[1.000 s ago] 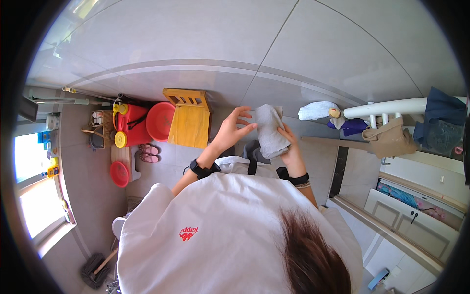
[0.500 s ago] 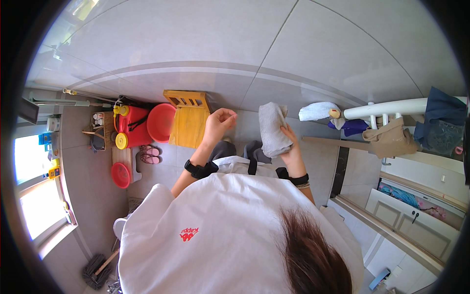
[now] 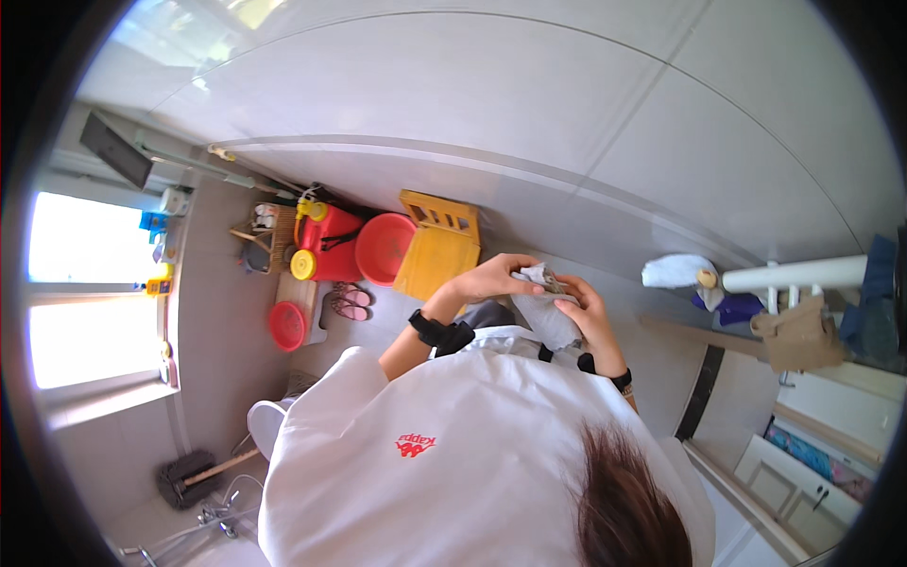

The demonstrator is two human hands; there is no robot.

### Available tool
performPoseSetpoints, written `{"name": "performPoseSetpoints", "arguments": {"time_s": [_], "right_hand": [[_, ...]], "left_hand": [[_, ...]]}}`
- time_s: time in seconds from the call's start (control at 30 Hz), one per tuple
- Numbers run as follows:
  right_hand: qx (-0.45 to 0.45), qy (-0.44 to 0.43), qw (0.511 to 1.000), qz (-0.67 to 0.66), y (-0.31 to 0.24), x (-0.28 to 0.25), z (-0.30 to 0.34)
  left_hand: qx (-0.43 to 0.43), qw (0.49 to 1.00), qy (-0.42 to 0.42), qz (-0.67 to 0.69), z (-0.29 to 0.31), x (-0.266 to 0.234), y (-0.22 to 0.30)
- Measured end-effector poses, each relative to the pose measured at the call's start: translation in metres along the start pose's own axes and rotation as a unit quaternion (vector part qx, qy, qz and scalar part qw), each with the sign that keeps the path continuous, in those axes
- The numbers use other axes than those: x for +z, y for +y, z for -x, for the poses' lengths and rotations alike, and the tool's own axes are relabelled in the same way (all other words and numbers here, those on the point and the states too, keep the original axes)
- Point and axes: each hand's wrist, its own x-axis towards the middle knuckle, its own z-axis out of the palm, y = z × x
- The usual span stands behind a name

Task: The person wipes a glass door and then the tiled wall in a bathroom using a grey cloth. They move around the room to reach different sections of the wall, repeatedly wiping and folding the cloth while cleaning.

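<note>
A crumpled grey cloth (image 3: 546,319) hangs between my two hands, in front of my white shirt. My left hand (image 3: 501,279) pinches its upper end, where a bunched tip sticks up. On the cloth's right side, my right hand (image 3: 590,317) grips it with thumb and fingers. Both hands are close together, and the cloth's lower part hangs down toward my lap. Part of the palms and some fingertips are hidden. Just left of my left hand stands a yellow wooden chair (image 3: 439,260).
A red basin (image 3: 385,248), a red sprayer tank (image 3: 333,244) and pink slippers (image 3: 351,302) are at the left. On the right, a white rail (image 3: 798,274) carries a brown bag (image 3: 798,333); a white towel (image 3: 678,271) is beside it. A tiled wall (image 3: 453,85) rises ahead.
My left hand has come over from empty air and taken hold of the grey cloth. The cloth has gone from a folded bundle to a bunched, hanging shape. My view has turned leftward.
</note>
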Motion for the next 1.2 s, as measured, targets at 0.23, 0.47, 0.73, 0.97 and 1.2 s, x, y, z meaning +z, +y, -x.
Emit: {"name": "performPoseSetpoints", "arguments": {"time_s": [0.23, 0.47, 0.73, 0.97, 1.2], "right_hand": [[-0.029, 0.044, 0.997, 0.064, -0.008, -0.016, -0.015], [-0.005, 0.099, 0.995, -0.008, -0.011, -0.034, -0.016], [0.019, 0.149, 0.988, -0.024, 0.002, -0.055, -0.007], [0.044, 0.200, 0.979, -0.017, 0.009, -0.071, -0.011], [0.060, 0.207, 0.975, -0.057, 0.015, -0.068, -0.035]], "left_hand": [[0.000, 0.984, 0.172, -0.046, 0.033, -0.041, 0.007], [0.232, 0.751, 0.456, 0.418, 0.079, -0.122, 0.030], [0.595, 0.564, 0.430, 0.378, 0.121, -0.216, 0.128], [0.581, 0.613, 0.501, 0.187, 0.069, -0.238, 0.163], [0.396, 0.696, 0.599, 0.028, 0.083, -0.245, 0.153]]}}
